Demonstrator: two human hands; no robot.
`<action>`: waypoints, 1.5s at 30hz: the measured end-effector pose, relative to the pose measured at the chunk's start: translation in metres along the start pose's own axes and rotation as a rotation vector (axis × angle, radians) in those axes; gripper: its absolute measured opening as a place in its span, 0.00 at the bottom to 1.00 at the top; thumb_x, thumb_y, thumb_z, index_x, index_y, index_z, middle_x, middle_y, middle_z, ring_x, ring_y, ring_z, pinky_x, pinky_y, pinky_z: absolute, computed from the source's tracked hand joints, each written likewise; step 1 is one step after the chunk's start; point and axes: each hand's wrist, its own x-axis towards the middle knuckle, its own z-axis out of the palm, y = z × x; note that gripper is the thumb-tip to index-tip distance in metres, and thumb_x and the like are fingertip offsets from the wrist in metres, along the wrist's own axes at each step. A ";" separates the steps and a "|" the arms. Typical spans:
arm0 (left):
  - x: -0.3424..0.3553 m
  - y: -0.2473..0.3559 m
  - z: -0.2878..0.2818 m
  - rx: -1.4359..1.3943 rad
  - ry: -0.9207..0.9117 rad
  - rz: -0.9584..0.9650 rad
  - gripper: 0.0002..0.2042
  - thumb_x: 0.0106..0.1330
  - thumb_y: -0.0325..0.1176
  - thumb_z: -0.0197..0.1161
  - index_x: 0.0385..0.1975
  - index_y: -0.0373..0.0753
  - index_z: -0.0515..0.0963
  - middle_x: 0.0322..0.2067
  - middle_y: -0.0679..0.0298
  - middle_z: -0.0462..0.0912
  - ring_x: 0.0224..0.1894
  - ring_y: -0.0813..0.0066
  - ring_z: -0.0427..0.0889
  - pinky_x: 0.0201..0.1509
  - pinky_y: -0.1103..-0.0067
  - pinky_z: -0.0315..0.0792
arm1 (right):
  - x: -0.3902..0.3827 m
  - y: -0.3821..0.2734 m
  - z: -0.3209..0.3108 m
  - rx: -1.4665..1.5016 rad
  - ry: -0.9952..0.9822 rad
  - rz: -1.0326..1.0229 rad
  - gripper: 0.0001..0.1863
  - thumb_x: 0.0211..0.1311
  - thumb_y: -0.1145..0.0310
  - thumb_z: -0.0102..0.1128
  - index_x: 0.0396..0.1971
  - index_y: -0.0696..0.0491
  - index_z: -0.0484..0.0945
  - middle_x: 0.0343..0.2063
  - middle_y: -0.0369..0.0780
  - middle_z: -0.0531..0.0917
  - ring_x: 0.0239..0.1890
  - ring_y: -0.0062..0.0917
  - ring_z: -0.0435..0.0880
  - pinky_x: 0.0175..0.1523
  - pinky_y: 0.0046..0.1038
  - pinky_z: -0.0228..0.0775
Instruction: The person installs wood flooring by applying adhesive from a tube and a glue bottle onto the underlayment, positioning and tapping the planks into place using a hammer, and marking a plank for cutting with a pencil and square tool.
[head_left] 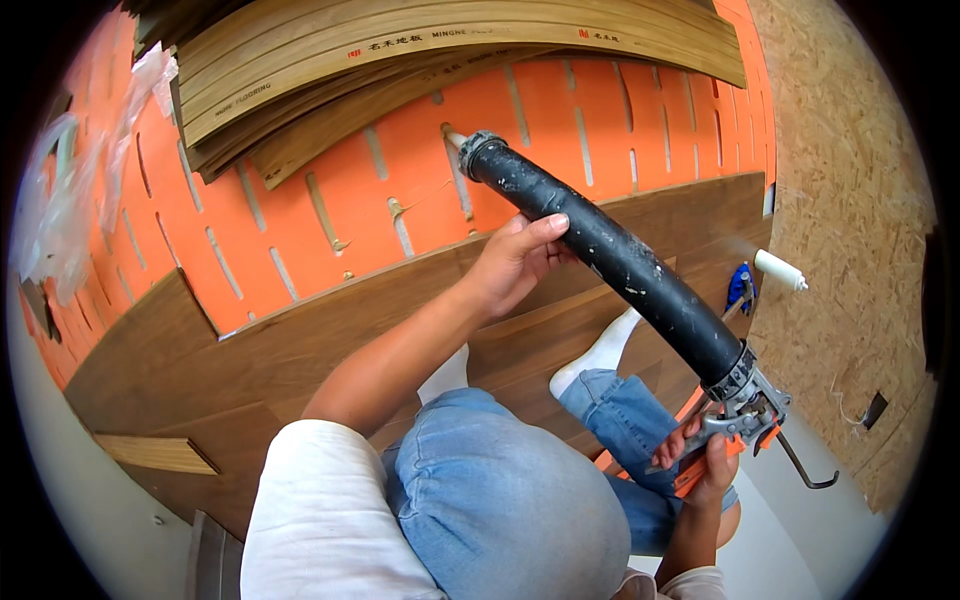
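A long black caulking gun (630,272) with a paint-flecked barrel lies diagonally across my view, its pale nozzle (456,140) at the upper left over the slotted orange underlay (356,212). My left hand (522,250) grips the middle of the barrel, thumb on top and fingers curled beneath it. At the lower right, my right hand (700,460) is closed on the metal trigger handle, which has orange parts. Below the gun, laid brown floor planks (250,380) run beside the underlay, with my sock-covered feet on them.
Stacked wooden planks (460,30) are at the top, clear plastic wrapping (60,210) at the left, and a loose plank piece (155,453) lower left. A white cylinder (780,270) and blue tool (740,286) lie beside the chipboard (840,130) on the right.
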 end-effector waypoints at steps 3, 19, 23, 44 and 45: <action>-0.010 -0.010 -0.001 -0.043 -0.022 -0.032 0.22 0.69 0.47 0.66 0.55 0.40 0.73 0.48 0.63 0.82 0.50 0.72 0.80 0.59 0.70 0.73 | -0.012 -0.005 -0.007 -0.058 0.061 0.043 0.27 0.68 0.45 0.62 0.42 0.57 0.69 0.25 0.46 0.76 0.24 0.34 0.79 0.34 0.39 0.76; -0.041 -0.050 -0.008 -0.185 -0.023 -0.233 0.24 0.69 0.47 0.68 0.57 0.38 0.75 0.55 0.60 0.80 0.53 0.69 0.78 0.57 0.69 0.73 | -0.048 -0.022 -0.007 -0.138 0.082 0.057 0.56 0.52 0.16 0.50 0.50 0.63 0.74 0.29 0.48 0.82 0.27 0.34 0.84 0.35 0.33 0.78; -0.040 -0.048 -0.007 -0.198 -0.001 -0.204 0.23 0.70 0.46 0.66 0.55 0.36 0.73 0.46 0.60 0.82 0.47 0.70 0.80 0.56 0.71 0.74 | -0.046 -0.021 0.003 0.013 0.202 0.101 0.64 0.54 0.12 0.21 0.49 0.66 0.74 0.29 0.51 0.82 0.27 0.38 0.82 0.37 0.40 0.75; 0.060 -0.075 0.037 -0.022 -0.289 -0.274 0.21 0.77 0.48 0.57 0.52 0.34 0.77 0.44 0.58 0.84 0.44 0.71 0.83 0.51 0.74 0.75 | -0.050 -0.012 -0.009 -0.032 0.294 -0.120 0.28 0.64 0.53 0.66 0.52 0.61 0.71 0.34 0.48 0.82 0.36 0.38 0.85 0.46 0.42 0.80; 0.069 -0.079 0.045 -0.014 -0.279 -0.300 0.21 0.77 0.48 0.57 0.52 0.34 0.77 0.44 0.58 0.84 0.44 0.70 0.83 0.51 0.74 0.75 | -0.049 -0.019 -0.011 -0.068 0.315 -0.127 0.28 0.65 0.52 0.64 0.52 0.61 0.70 0.34 0.48 0.82 0.36 0.37 0.85 0.45 0.41 0.81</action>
